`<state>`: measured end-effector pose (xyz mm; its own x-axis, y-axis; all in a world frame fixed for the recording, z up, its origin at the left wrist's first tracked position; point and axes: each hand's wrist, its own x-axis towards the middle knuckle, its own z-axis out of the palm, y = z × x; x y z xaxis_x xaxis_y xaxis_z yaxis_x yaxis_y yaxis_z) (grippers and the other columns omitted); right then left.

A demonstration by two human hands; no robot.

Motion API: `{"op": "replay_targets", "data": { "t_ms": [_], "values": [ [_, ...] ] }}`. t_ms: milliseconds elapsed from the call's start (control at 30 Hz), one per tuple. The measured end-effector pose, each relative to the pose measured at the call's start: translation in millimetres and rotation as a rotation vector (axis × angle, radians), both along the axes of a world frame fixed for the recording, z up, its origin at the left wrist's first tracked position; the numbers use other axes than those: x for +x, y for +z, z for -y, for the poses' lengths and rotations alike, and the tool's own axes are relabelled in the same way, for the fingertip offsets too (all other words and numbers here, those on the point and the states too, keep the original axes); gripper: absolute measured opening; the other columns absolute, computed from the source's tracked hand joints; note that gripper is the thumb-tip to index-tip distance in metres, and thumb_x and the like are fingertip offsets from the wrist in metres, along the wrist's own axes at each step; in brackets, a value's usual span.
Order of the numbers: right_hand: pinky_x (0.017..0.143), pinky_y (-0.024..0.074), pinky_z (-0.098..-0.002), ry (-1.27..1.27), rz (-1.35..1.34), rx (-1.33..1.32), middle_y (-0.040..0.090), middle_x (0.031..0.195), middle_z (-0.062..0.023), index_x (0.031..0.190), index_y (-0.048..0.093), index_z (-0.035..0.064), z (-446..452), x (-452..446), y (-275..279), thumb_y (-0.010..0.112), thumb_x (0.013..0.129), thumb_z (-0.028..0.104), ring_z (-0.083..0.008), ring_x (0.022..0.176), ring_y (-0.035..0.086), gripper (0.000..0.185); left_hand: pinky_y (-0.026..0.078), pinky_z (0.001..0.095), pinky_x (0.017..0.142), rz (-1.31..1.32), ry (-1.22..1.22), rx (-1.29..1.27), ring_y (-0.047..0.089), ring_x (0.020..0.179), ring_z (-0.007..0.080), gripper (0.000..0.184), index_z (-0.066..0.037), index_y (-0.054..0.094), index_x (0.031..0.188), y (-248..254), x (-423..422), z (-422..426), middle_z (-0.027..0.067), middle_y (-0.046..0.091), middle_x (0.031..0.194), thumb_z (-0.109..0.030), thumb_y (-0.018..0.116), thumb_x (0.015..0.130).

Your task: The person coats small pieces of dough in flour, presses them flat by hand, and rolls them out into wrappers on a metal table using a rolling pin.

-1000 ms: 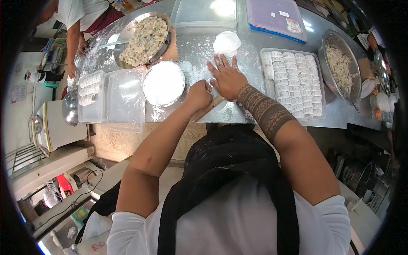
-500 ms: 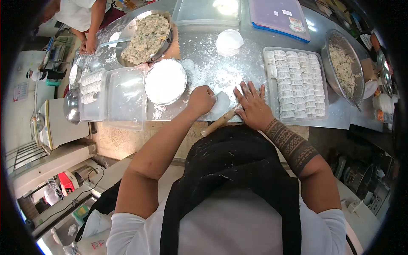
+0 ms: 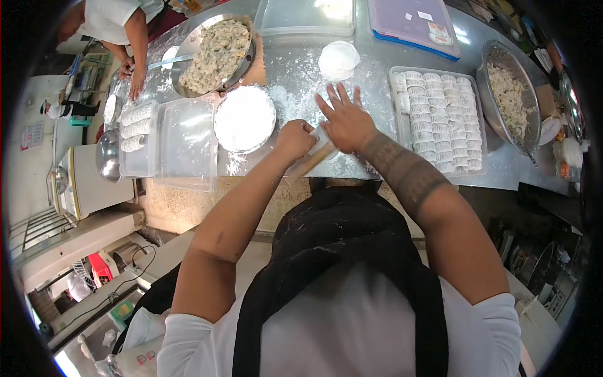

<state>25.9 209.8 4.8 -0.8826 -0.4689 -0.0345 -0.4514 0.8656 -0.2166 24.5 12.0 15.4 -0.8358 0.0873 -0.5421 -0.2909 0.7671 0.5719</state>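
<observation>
My left hand (image 3: 296,139) is closed at the front edge of the metal table, pinching the side of a thin dough wrapper (image 3: 321,136). My right hand (image 3: 348,124) lies with its fingers spread, its palm over one end of a wooden rolling pin (image 3: 310,163). The pin slants across the wrapper toward my body, and its near end is blurred. Part of the wrapper is hidden under my right hand and the pin. Just beyond my right fingertips rests a pile of round white wrappers (image 3: 339,60). A bowl of white flour (image 3: 245,119) stands left of my left hand.
A tray of pleated dumplings (image 3: 438,122) sits right, beside a metal bowl of filling (image 3: 507,94). At left are a pan of filling (image 3: 217,53), an empty plastic box (image 3: 186,141) and a box with several dumplings (image 3: 136,129). Another person's hands (image 3: 133,78) rest at the far left.
My right hand has moved forward and left, carrying the rolling pin over the wrapper. My left hand has shifted slightly. The other person's hands have moved apart, one reaching toward the table.
</observation>
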Motion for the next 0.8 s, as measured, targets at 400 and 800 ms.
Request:
{"op": "replay_targets", "data": {
  "t_ms": [400,800],
  "values": [
    [0.125,0.0087,-0.076,0.011,0.114,-0.035,0.026,0.172,-0.0302,0.168,0.032,0.0078,-53,80,22,0.055,0.107,0.04,-0.052,0.162,0.017,0.072,0.062,0.0394,0.078,0.267,0.228,0.329,0.075,0.089,0.0292,0.023,0.006,0.074,0.11,-38,9,24,0.0181,0.075,0.097,-0.003,0.073,0.089],
    [0.126,0.0116,-0.075,-0.059,-0.008,-0.091,0.026,0.173,-0.0283,0.168,0.031,0.0084,-27,53,5,0.055,0.108,0.043,-0.0485,0.162,0.018,0.073,0.057,0.0425,0.079,-0.111,-0.083,0.015,0.076,0.088,0.0289,0.031,0.003,0.075,0.11,8,16,10,0.0211,0.077,0.093,-0.016,0.082,0.087]
  ]
}}
